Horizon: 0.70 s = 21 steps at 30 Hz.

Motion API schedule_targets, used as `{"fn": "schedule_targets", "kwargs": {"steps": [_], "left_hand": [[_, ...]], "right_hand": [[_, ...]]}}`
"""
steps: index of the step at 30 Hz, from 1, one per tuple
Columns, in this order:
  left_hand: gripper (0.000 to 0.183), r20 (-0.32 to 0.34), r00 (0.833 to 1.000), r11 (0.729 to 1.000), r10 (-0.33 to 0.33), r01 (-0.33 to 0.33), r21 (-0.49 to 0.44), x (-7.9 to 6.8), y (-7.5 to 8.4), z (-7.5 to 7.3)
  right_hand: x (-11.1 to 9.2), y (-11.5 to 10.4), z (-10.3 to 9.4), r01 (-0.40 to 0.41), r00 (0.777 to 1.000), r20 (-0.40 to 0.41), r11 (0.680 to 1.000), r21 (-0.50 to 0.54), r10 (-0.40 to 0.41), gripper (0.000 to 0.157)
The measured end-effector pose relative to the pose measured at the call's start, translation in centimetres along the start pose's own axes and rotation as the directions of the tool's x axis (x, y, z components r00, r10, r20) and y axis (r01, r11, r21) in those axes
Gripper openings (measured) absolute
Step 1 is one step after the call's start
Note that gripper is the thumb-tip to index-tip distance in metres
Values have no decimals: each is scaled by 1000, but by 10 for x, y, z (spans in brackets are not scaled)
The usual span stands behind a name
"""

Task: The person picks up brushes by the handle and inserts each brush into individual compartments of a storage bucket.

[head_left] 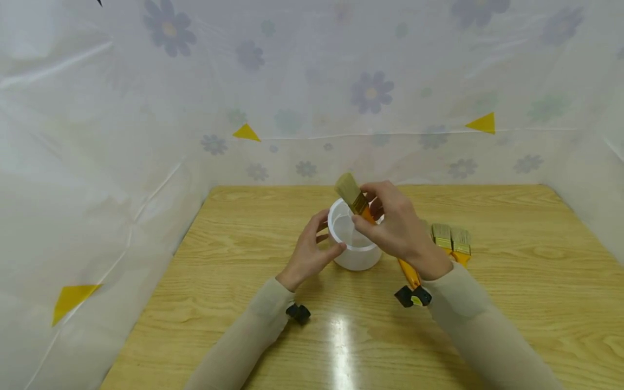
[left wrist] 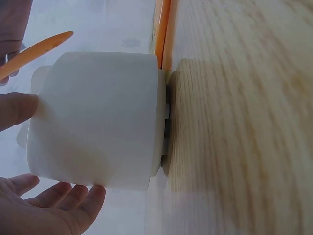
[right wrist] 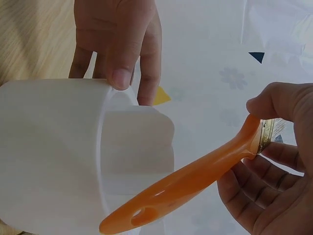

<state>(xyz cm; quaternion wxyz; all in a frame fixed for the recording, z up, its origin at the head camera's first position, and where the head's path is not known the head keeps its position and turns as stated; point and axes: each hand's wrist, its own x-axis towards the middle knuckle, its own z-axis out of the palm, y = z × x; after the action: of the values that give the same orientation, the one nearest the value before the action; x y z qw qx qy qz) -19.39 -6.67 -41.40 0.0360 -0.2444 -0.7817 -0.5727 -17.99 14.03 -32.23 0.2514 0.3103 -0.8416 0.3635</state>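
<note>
A white translucent plastic pot (head_left: pixel 358 261), round with upright divider pieces inside, stands on the table. My left hand (head_left: pixel 307 252) holds its left side, thumb at the rim and fingers around the wall. Over the pot's right side, my right hand (head_left: pixel 398 223) pinches a paintbrush (right wrist: pixel 181 183) near its metal ferrule. The pale bristles (head_left: pixel 348 186) point up and to the left. In the right wrist view, the tip of the orange handle overlaps the pot's rim. My right hand hides part of the brush in the head view.
More paintbrushes (head_left: pixel 460 241) with orange handles lie on the wooden table (head_left: pixel 234 233) right of the pot, partly behind my right wrist. Black wrist mounts (head_left: pixel 298 313) sit at both cuffs. White flowered sheeting (head_left: pixel 302 92) with yellow triangles encloses the back and sides.
</note>
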Motion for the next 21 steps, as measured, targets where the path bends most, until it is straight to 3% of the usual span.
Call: {"fn": "schedule_targets", "kwargs": {"steps": [21], "left_hand": [[72,-3,1000,1000,16,-16,-4,0,-1,0]], "right_hand": [[5,-7,6,18,999,-40,998,59,-16,47]]}}
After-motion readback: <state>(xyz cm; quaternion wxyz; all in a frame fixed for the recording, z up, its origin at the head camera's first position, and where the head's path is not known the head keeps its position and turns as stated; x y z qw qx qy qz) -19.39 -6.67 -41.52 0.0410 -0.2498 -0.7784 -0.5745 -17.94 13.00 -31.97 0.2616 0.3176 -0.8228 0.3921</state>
